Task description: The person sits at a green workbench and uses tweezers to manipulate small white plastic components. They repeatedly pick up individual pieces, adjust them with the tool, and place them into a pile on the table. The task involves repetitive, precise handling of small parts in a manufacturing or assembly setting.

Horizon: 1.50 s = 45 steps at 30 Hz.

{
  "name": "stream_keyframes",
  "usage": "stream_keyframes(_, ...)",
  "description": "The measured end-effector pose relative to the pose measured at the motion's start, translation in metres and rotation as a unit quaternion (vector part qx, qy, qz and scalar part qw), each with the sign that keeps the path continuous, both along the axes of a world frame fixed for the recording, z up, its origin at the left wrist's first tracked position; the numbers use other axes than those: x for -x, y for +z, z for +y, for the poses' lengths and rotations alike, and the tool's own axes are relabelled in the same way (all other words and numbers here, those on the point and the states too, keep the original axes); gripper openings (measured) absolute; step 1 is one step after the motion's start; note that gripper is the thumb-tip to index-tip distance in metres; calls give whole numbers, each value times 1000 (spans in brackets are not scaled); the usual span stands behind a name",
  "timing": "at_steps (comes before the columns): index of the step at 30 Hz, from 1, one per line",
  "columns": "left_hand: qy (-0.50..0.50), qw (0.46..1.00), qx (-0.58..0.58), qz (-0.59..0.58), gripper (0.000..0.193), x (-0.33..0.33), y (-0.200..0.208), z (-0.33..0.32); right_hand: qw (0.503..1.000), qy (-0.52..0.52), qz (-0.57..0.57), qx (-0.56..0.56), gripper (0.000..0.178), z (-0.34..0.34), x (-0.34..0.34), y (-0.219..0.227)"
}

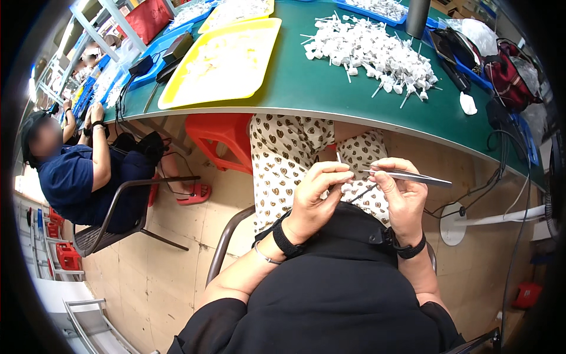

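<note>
My left hand (pixel 312 197) is pinched above my lap, its fingertips closed on a small piece that they mostly cover. Only a thin pale stem (pixel 339 157) sticks up from them. Close beside it, my right hand (pixel 405 197) grips a pair of grey metal tweezers (pixel 435 180). Their fine tips point left toward the left fingertips; I cannot make out whether they touch the piece. Ahead, on the green table (pixel 289 97), lies a loose pile of small white plastic parts (pixel 371 50) with thin stems.
A yellow tray (pixel 268 56) of small pale pieces stands at the table's left, near a blue tray (pixel 154 69). A red stool (pixel 215 138) is under the table. Bags (pixel 512 71) and cables lie at right. A co-worker (pixel 97 171) sits to the left.
</note>
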<state>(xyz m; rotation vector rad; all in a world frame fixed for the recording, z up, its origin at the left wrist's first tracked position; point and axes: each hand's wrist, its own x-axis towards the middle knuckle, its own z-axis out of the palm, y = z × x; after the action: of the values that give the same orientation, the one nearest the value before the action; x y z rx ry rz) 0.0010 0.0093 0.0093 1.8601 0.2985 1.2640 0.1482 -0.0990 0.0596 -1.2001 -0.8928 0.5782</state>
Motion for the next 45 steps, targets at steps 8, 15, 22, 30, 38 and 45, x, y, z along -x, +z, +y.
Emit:
stream_keyframes(8,15,1000,-7,-23,35,0,-1,-3,1000,10,2,-2,18,1,1,-6)
stream_keyframes(15,108,988,-99,-49,21,12,48,53,1000,4,22,-12,18,2,-1,-3)
stream_keyframes(22,452,852,-235,120,36,86,94,293,1000,26,7,-15,18,3,4,-2)
stream_keyframes(30,108,909,-215,339,25,-63,114,189,1000,-4,5,-4,16,3,1,-4)
stream_keyframes(38,84,826,-307,464,39,-139,110,183,1000,17,14,-16,18,-2,-5,-1)
stream_keyframes(45,79,905,-289,302,26,-133,107,187,999,1,29,-30,15,-1,-2,3)
